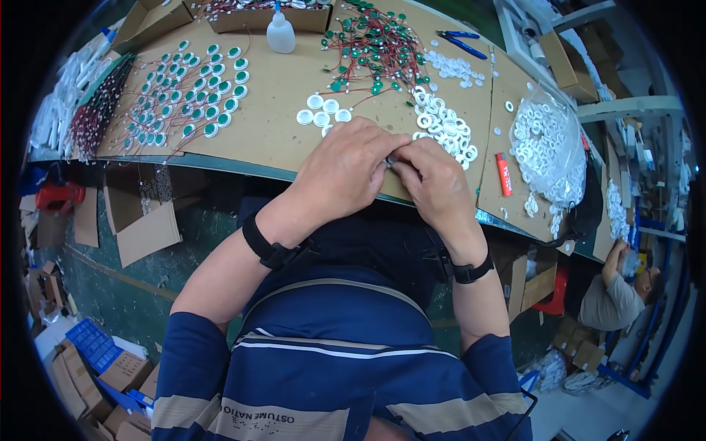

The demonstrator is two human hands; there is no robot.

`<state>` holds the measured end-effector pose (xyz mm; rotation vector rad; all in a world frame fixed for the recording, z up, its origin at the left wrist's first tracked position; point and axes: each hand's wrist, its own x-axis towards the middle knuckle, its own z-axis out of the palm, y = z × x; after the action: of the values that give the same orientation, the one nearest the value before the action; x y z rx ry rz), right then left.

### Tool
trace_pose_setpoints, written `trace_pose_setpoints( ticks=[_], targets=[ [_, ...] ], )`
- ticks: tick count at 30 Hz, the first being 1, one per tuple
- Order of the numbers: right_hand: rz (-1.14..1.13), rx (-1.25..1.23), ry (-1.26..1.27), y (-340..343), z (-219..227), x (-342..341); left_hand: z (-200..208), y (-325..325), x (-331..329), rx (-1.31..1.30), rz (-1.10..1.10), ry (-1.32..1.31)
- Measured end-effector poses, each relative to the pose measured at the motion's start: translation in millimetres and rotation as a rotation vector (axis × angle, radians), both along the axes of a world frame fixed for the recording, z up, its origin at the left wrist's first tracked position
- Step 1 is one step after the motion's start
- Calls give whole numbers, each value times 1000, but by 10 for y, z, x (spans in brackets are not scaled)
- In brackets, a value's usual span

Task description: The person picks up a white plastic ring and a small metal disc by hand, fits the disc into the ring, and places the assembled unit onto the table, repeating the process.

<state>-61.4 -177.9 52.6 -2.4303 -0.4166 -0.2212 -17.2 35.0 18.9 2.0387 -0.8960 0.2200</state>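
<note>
My left hand [347, 167] and my right hand [435, 178] meet at the table's near edge, their thumbs and fingers pinched together. Something small sits between the fingertips, mostly covered, and I cannot make out its kind. Just beyond my left hand lie several flat white discs [321, 118]. A heap of white plastic rings [450, 131] is right beside my right fingers. Farther back is a tangled pile of small green round boards with red wires [379, 45]. To the left, white discs with green centres and red wires [212, 97] are spread in rows.
A white squeeze bottle [281, 35] stands at the back. Blue-handled pliers [466, 45], small white round pieces [454, 68], a red tube [504, 174] and a clear bag of white rings [546, 143] lie rightward. Wire bundles [99, 117] lie left. Another person [614, 298] sits far right.
</note>
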Motion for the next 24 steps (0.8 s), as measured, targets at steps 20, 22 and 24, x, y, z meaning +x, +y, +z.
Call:
trace_pose_setpoints(
  ticks=[20, 22, 24],
  targets=[
    [-38, 20, 10, 20, -5, 0, 16, -10, -4, 14, 6, -5],
    [-68, 23, 23, 14, 6, -7, 20, -13, -9, -1, 25, -21],
    [-86, 28, -1, -40, 30, -23, 41, -12, -17, -15, 32, -37]
  ],
)
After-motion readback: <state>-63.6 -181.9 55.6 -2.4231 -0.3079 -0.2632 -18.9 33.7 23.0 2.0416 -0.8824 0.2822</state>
